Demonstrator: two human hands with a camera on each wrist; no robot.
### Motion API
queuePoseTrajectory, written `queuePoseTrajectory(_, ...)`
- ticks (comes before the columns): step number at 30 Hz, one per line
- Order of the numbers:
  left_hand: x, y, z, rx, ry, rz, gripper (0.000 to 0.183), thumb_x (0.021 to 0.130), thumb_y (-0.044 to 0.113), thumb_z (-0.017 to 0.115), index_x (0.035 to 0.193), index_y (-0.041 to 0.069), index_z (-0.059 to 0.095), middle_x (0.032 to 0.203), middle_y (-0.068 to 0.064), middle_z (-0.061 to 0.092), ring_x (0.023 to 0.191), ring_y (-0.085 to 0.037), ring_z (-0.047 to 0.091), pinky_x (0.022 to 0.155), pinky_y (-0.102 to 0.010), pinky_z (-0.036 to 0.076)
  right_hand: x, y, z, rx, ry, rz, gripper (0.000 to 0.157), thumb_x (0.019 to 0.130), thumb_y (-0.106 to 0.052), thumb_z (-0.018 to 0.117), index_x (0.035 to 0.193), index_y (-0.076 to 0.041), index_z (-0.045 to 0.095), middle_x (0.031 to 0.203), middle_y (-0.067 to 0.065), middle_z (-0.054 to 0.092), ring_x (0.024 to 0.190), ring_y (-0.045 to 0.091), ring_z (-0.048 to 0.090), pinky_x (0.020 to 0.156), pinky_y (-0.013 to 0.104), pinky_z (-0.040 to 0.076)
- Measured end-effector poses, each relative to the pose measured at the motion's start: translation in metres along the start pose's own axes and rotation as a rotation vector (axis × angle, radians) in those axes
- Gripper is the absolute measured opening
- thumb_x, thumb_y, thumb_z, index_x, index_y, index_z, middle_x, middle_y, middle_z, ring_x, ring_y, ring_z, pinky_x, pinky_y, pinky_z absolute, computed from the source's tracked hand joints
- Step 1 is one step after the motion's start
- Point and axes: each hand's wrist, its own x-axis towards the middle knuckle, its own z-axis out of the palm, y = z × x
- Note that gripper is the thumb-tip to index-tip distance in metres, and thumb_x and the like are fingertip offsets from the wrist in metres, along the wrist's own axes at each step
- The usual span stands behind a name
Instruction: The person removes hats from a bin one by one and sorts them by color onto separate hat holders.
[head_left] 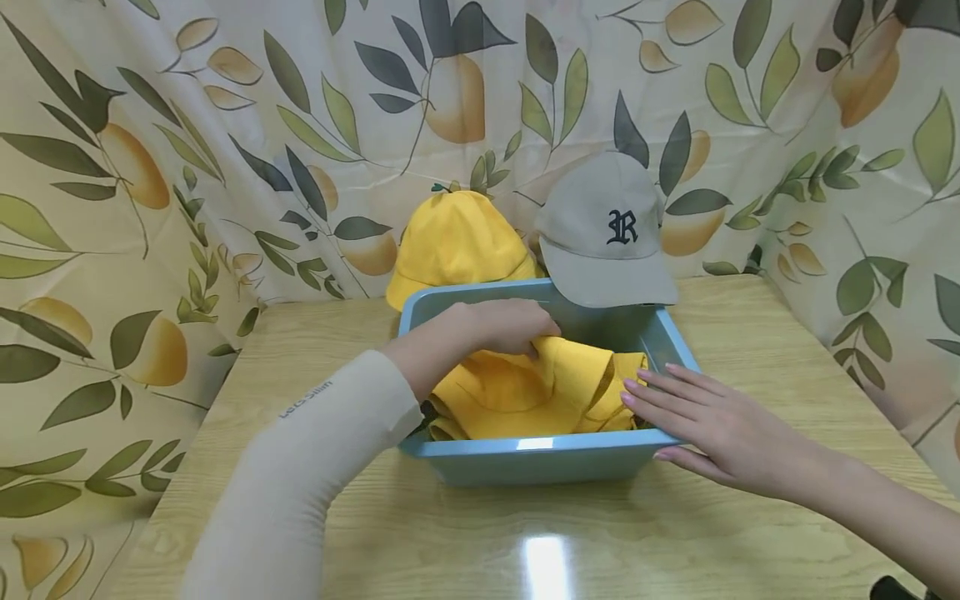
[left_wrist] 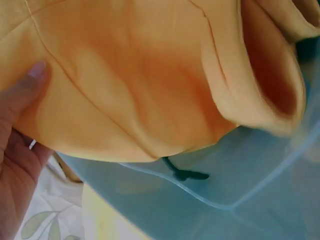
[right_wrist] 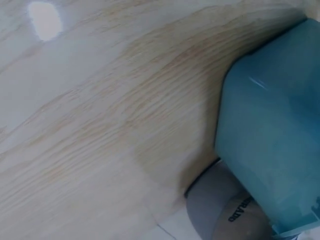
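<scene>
A light blue plastic bin (head_left: 540,464) stands on the table with yellow hats bunched inside. My left hand (head_left: 510,325) reaches over the bin's left side and pinches the edge of a yellow bucket hat (head_left: 510,387). In the left wrist view, the thumb (left_wrist: 30,82) lies on top of the cloth and the fingers are tucked under it. A dark green stem (left_wrist: 185,172) pokes out below the hat's edge. My right hand (head_left: 705,421) rests on the bin's right front corner, fingers straight. The right wrist view shows only the bin's outer wall (right_wrist: 265,125).
Behind the bin at left sits another yellow hat (head_left: 461,237) with a green stem. A grey cap (head_left: 600,217) marked R stands at back right, overlapping the rim. A brownish cap (right_wrist: 235,210) with dark lettering shows beside the bin. Patterned curtains (head_left: 300,108) enclose the wooden table (head_left: 390,525).
</scene>
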Motion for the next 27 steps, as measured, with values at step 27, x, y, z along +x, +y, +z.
queuePoseTrajectory(27,-0.085,-0.023,-0.092,-0.206,0.344,-0.131,0.01,0.084,0.008,0.071,0.094,0.007,0.069,0.091,-0.005,0.069,0.085,-0.015,0.058,0.083,-0.028,0.046,0.003,0.002,-0.001,-0.06,-0.055,-0.022,0.055,0.102,-0.041,0.035,0.13,0.001,0.055,0.152,0.0,0.028,0.14,0.012,0.028,0.116,0.035,0.019)
